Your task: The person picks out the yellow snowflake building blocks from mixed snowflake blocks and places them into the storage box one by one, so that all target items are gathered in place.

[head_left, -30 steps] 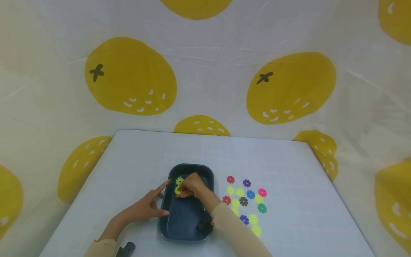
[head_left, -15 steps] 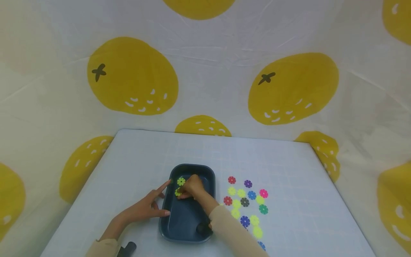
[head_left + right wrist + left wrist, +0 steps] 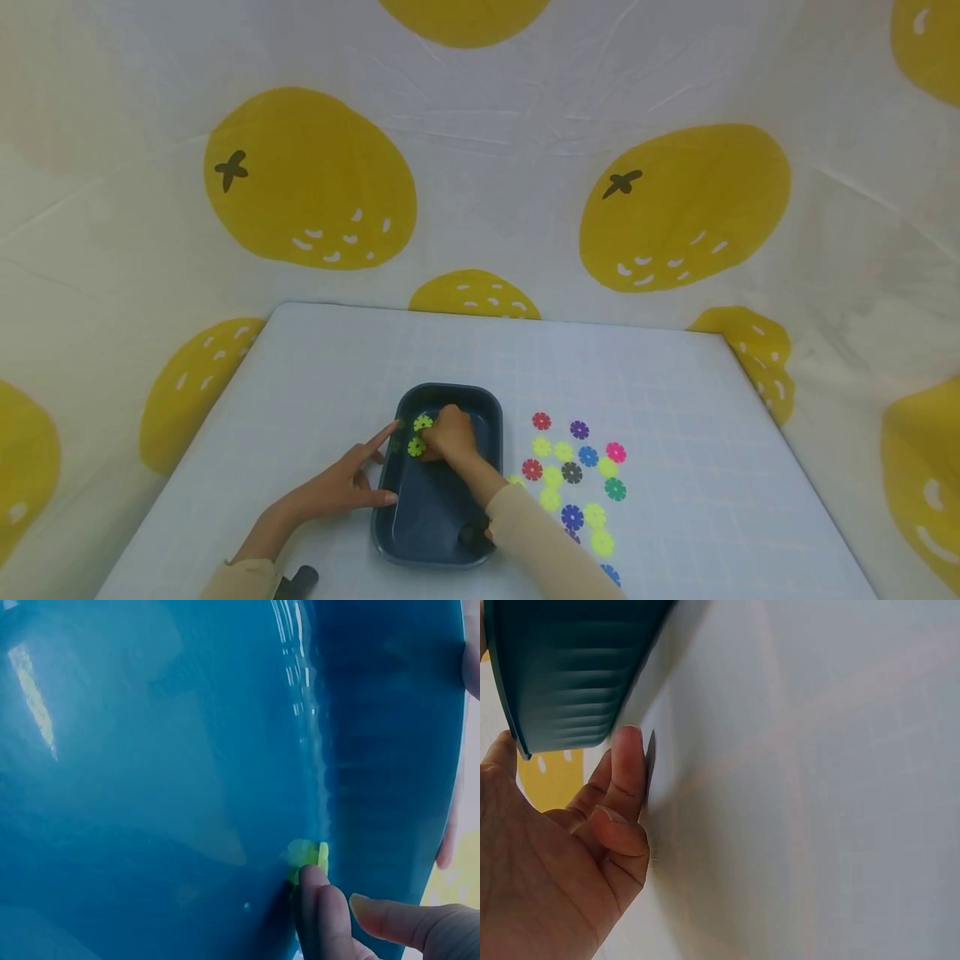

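My right hand (image 3: 451, 434) reaches into the dark blue tray (image 3: 431, 521), with its fingertips at two yellow-green notched discs. The farther disc (image 3: 422, 422) is partly covered by the fingers; the nearer disc (image 3: 416, 447) lies beside them. In the right wrist view, fingertips (image 3: 312, 876) overlap a yellow-green disc (image 3: 301, 852), and the thumb comes close to the bent fingers. I cannot tell whether they grip a disc. My left hand (image 3: 333, 485) spans the tray's left side, its extended index finger and thumb at the rim. The left wrist view shows its other fingers loosely bent below the tray wall (image 3: 570, 682).
Loose notched discs lie on the white table right of the tray, among them a red disc (image 3: 532, 469), a black disc (image 3: 572, 472) and a green disc (image 3: 615, 489). A black device (image 3: 297, 582) is at the left wrist. A fruit-patterned cloth (image 3: 495, 183) hangs behind.
The right hand's fingers have shifted slightly away from the nearer disc toward the farther one, which now looks tilted. More of the nearer disc shows. The left hand stays at the rim.
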A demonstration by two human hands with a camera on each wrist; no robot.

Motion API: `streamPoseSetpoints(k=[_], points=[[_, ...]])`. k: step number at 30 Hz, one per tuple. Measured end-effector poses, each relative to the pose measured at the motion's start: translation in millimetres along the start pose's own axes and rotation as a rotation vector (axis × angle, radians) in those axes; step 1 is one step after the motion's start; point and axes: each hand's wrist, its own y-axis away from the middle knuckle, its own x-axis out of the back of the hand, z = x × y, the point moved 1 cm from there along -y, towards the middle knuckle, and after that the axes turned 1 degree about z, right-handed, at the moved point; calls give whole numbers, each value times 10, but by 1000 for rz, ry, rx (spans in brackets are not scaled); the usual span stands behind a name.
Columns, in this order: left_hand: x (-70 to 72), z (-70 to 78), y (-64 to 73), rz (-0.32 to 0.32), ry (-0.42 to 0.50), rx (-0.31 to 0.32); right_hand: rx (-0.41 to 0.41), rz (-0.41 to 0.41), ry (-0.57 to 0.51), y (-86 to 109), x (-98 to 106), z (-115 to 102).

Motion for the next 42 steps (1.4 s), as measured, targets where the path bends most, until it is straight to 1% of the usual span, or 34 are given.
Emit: streamPoseSetpoints(k=[4, 8, 14, 18, 22, 26, 29, 31, 34, 36, 38, 39, 42], points=[[1, 12, -2, -3, 0, 8, 1, -1, 28, 17, 19, -32], [-5, 17, 1, -5, 6, 19, -23, -3, 48, 15, 26, -43], [-12, 2, -7, -4, 3, 23, -55, -9, 32, 7, 38, -52], [-24, -8, -19, -7, -2, 15, -68, -41, 7, 21, 65, -71], [-22, -13, -14, -14, -5, -2, -37, -107, -109, 43, 162, -163], [-6, -8, -4, -16, -4, -4, 17, -193, -297, 91, 377, -337], [-3, -19, 6, -14, -4, -6, 25, -243, -417, 143, 585, -430], [-3, -27, 14, -11, -6, -6, 23, -262, -473, 174, 733, -440], [-4, -33, 23, -6, -17, -11, 30, -268, -519, 208, 965, -372], [-4, -33, 25, -1, -23, -9, 45, -268, -515, 212, 1123, -278], [-6, -32, 20, 0, -28, -11, 58, -261, -482, 206, 1279, -159], [-7, -32, 15, -1, -27, -14, 66, -255, -455, 192, 1349, -84], [-8, -26, -6, -5, -25, -15, 96, -214, -312, 144, 1534, 171]])
